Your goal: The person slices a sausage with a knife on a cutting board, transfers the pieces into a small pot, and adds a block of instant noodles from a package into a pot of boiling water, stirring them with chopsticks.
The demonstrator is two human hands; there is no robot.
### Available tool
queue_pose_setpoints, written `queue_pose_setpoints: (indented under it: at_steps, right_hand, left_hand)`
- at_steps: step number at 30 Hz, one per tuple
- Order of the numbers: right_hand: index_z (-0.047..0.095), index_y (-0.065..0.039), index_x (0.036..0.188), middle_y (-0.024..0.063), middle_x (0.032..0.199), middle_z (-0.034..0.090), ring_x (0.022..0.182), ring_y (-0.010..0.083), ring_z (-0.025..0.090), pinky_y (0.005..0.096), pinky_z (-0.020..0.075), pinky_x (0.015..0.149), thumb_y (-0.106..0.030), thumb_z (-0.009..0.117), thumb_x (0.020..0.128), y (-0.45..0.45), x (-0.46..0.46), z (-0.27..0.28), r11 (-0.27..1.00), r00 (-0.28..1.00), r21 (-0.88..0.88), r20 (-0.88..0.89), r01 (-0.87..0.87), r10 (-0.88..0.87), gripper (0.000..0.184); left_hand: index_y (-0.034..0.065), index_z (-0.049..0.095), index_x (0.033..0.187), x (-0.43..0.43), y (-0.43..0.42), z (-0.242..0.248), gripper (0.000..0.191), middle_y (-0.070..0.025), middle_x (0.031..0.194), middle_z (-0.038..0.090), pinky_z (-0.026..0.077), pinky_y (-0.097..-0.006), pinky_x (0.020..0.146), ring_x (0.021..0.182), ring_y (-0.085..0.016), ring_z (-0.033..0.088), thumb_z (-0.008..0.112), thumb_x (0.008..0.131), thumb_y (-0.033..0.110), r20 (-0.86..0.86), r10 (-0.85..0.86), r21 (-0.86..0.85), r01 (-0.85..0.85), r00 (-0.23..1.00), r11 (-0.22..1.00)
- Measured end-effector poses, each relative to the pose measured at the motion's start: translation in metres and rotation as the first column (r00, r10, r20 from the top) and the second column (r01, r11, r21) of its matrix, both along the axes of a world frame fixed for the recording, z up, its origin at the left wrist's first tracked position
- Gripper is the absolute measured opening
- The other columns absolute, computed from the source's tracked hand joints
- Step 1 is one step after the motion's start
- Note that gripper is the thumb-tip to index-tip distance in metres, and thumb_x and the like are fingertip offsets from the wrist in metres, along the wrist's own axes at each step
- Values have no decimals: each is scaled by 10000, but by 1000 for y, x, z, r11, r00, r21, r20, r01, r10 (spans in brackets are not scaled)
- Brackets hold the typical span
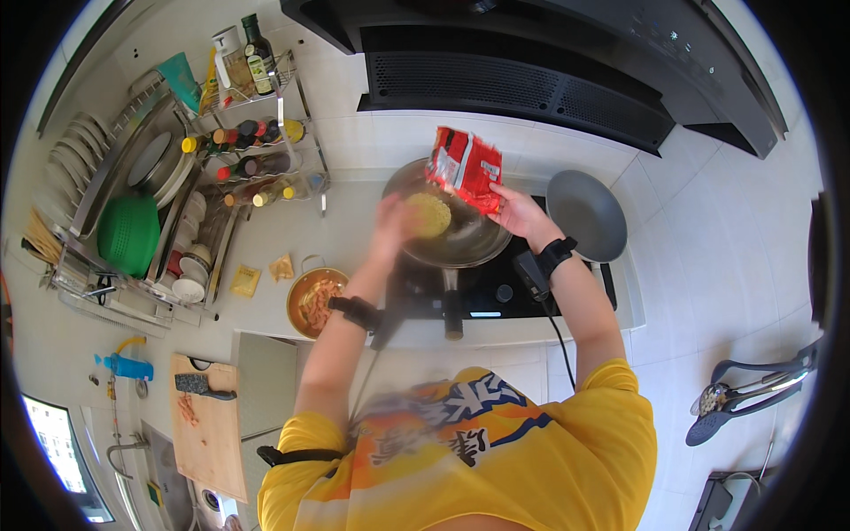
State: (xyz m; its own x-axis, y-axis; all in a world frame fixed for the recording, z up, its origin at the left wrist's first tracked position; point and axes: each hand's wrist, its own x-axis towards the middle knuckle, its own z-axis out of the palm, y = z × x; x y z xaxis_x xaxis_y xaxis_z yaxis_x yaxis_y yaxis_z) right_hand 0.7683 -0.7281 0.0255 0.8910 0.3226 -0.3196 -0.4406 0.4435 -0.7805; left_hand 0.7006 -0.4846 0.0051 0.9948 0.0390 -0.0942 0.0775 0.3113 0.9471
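My left hand (392,226), blurred, is at the left edge of a round, pale yellow dried noodle cake (431,216) and grips it above the wok. My right hand (521,211) holds a red instant-noodle packet (465,169) by its lower right corner, tilted over the wok's back part. Below both hands, the metal wok (488,239) sits on the black cooktop (412,292), its handle (453,312) pointing towards me. The wok's contents are partly hidden by the packet and my left hand.
A grey frying pan (587,216) stands right of the wok. To the left are a small pan (295,305) of chopped pinkish pieces, two sachets (246,281), a bottle rack (279,106) and a green colander (129,235). A cleaver (192,383) lies on a cutting board (209,445).
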Motion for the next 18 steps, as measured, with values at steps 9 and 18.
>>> queue_pose_setpoints:
  at_steps: [9, 18]
  right_hand:
    - [501, 21, 1029, 236, 953, 555, 651, 138, 599, 185, 536, 584, -178, 490, 867, 36, 12, -67, 865, 940, 407, -289, 293, -182, 257]
    - [482, 4, 1115, 283, 1145, 423, 630, 137, 599, 195, 542, 578, -208, 536, 840, 40, 10, -54, 743, 911, 544, -343, 390, -227, 352]
  left_hand:
    - [137, 244, 1271, -17, 43, -23, 444, -83, 1014, 561, 424, -285, 687, 809, -165, 574, 420, 882, 259, 80, 90, 69, -96, 993, 993]
    - [133, 228, 1274, -30, 51, -27, 459, -84, 1020, 555, 422, -271, 673, 788, -154, 570, 431, 867, 192, 100, 121, 76, -129, 988, 989]
